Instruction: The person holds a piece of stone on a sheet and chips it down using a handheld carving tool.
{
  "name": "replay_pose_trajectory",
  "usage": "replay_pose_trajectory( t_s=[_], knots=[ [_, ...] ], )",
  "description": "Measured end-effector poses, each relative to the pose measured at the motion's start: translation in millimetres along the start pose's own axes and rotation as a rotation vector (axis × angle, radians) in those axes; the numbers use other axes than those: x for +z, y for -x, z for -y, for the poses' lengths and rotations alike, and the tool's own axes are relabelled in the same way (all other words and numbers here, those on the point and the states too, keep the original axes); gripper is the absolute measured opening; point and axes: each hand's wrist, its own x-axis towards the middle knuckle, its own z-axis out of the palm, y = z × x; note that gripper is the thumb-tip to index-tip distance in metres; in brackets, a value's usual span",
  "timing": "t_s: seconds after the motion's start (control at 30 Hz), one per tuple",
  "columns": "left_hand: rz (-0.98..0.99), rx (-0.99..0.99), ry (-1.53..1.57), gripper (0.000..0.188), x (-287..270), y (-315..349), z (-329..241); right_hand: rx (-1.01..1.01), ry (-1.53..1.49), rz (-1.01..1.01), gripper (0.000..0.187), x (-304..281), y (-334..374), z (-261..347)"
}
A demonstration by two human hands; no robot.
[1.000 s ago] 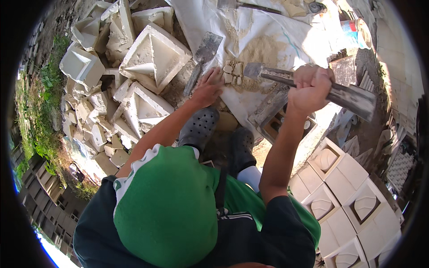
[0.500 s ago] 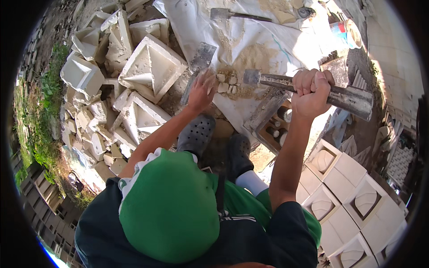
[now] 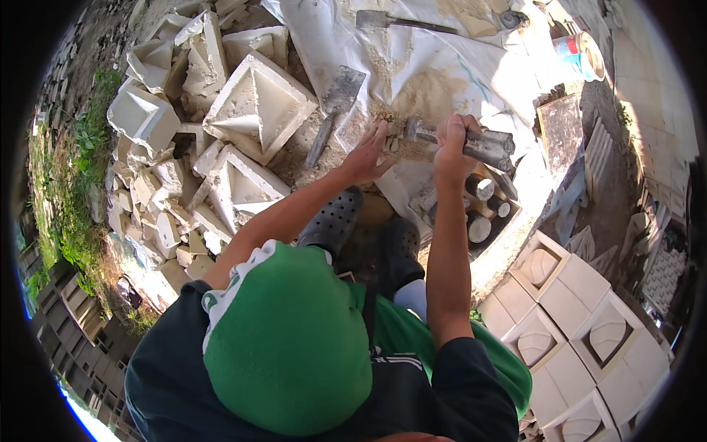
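My left hand (image 3: pixel 368 158) reaches forward with its fingers stretched out and apart, holding nothing. Its fingertips are at a patch of pale crumbs (image 3: pixel 392 127) on a dusty white sheet (image 3: pixel 460 55). Closed around the shaft of a heavy grey hammer-like tool (image 3: pixel 490 146), my right hand (image 3: pixel 453 144) is just right of that patch. The tool's metal end points left toward the crumbs, and its thick end sticks out to the right. Left of my left hand lies a flat-bladed tool (image 3: pixel 344 90) with a short handle.
Hollow white square blocks (image 3: pixel 259 107) and broken chunks are heaped at the left. A box of round-ended cylinders (image 3: pixel 479 227) stands below my right hand. Another flat-bladed tool (image 3: pixel 372 19) and a tin can (image 3: pixel 579 55) lie farther off. Cream blocks (image 3: pixel 582 276) are stacked at lower right.
My right hand has moved left with the tool. My left hand has left the flat-bladed tool's handle and shifted right, to where several pale chips lay; those chips no longer show clearly.
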Motion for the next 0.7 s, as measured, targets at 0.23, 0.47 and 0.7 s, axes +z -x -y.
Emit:
replay_pose_trajectory(
  t_s=[0.23,0.47,0.7],
  knots=[
    [-0.242,-0.337,-0.003,0.061,-17.9,17.5,-10.2,-0.031,-0.217,-0.033,0.030,-45.8,-10.9,12.8],
    [-0.687,-1.005,0.718,0.045,-19.4,19.5,0.2,0.003,-0.229,-0.257,0.027,-84.9,4.7,4.0],
    [-0.522,-0.922,0.866,0.031,-17.5,-1.3,11.5,-0.029,-0.247,-0.306,0.026,-89.7,27.6,-1.4]
  ],
)
